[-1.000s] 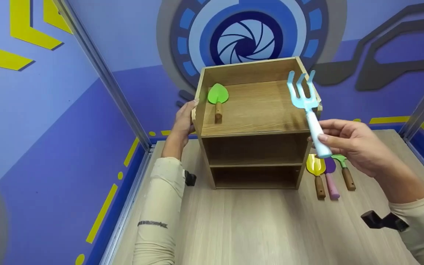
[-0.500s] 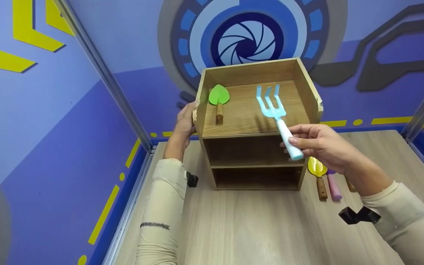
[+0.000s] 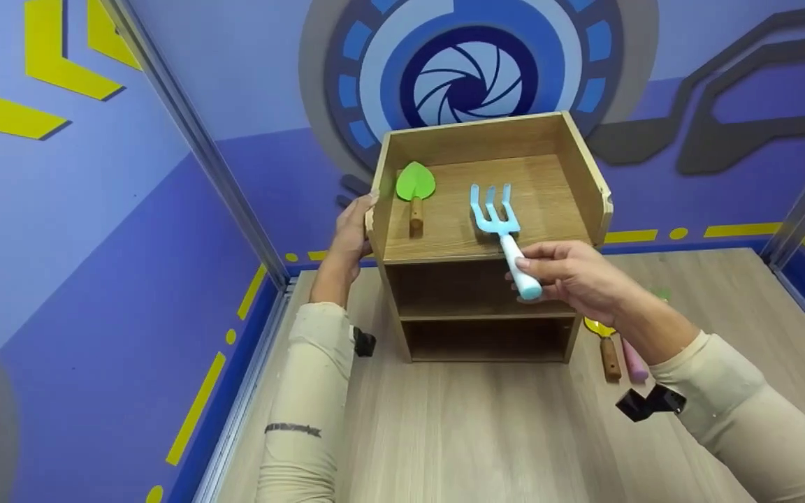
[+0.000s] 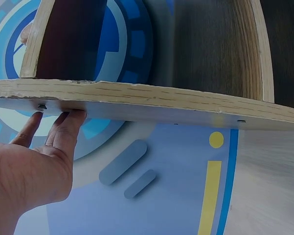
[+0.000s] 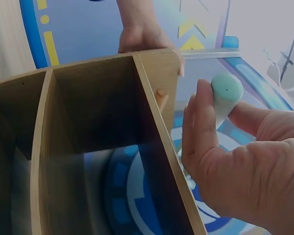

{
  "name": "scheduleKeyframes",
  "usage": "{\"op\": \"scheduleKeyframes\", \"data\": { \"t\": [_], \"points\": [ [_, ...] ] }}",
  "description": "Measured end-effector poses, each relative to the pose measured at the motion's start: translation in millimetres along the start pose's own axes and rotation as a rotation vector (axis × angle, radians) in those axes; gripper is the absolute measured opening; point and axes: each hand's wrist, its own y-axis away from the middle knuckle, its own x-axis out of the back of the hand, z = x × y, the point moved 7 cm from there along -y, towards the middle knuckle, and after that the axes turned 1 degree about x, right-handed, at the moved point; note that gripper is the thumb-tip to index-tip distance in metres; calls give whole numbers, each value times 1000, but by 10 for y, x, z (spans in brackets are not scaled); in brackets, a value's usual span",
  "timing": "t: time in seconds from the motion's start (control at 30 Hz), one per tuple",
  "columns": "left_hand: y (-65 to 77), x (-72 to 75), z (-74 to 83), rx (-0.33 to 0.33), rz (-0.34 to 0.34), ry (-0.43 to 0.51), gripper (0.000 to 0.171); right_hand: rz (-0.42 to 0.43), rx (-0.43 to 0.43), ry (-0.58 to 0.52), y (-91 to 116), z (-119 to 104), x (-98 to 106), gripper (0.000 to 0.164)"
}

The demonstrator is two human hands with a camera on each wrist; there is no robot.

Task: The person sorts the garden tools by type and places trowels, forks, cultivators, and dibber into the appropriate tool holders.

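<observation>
My right hand pinches the pale handle of a light-blue hand fork between thumb and fingers. Its tines reach over the top tray of a small wooden shelf; I cannot tell whether they touch the board. In the right wrist view the handle's butt end faces the camera. My left hand holds the shelf's left side panel near its front edge, fingers against the outer face in the left wrist view. A green trowel with a wooden handle lies at the left of the top tray.
Right of the shelf, a yellow trowel with a wooden handle and a tool with a pink handle lie on the wood-grain table, partly behind the right forearm. Patterned blue walls stand behind and at both sides.
The right hand has carried the hand fork leftward and lower, from the shelf's right edge to over the middle of the top tray. The left hand has stayed on the side panel.
</observation>
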Motion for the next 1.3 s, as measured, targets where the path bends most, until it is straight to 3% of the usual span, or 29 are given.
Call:
{"op": "scheduleKeyframes", "data": {
  "t": [0.33,0.77,1.3],
  "points": [
    [1,-3,8,7,13,-13,56,8,-17,-69,-63,8,-35,31],
    [-10,-6,10,3,4,8,59,29,-23,-71,-98,-3,-45,51],
    [-2,8,0,3,1,-5,57,75,-5,-129,-257,-83,-70,39]
  ]
}}
